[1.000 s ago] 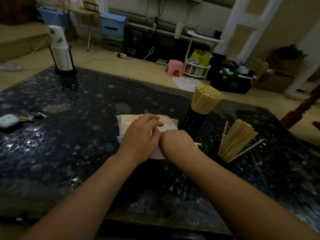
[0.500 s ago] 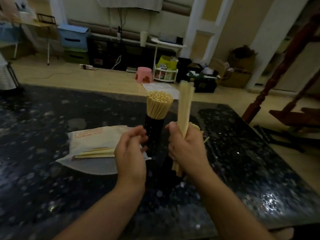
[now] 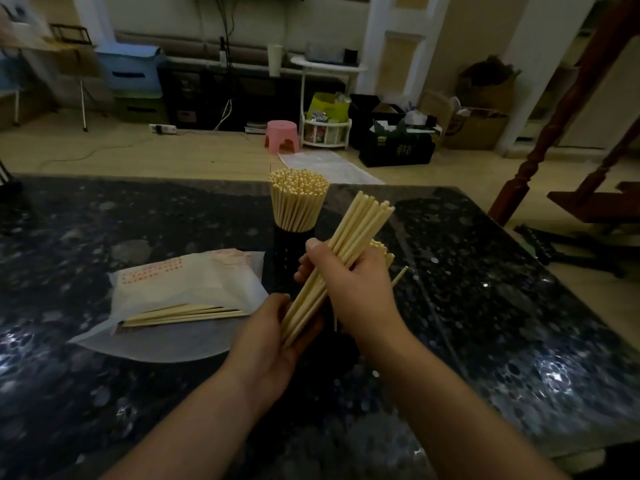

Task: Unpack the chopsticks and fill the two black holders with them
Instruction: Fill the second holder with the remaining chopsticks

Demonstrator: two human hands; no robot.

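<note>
My right hand (image 3: 360, 292) grips a bundle of pale wooden chopsticks (image 3: 349, 244), tilted up and to the right. My left hand (image 3: 266, 337) cups the bundle's lower ends from below. Behind them stands a black holder (image 3: 287, 258) packed full of upright chopsticks (image 3: 298, 199). The second black holder is mostly hidden behind my right hand; only some of its chopstick tips (image 3: 382, 249) show. To the left lies the opened white wrapper (image 3: 180, 289) with several chopsticks (image 3: 187, 315) sticking out of it.
The dark speckled table (image 3: 485, 306) ends at its far edge near the full holder. Beyond it are a pink stool (image 3: 282, 136), a white rack (image 3: 325, 131), boxes and a black crate on the floor. A wooden chair (image 3: 588, 202) stands at the right.
My right hand pulled a bundle of chopsticks out of the wrapper and lifted it. The bundle has tilted to the right, and my left hand has moved under its lower ends.
</note>
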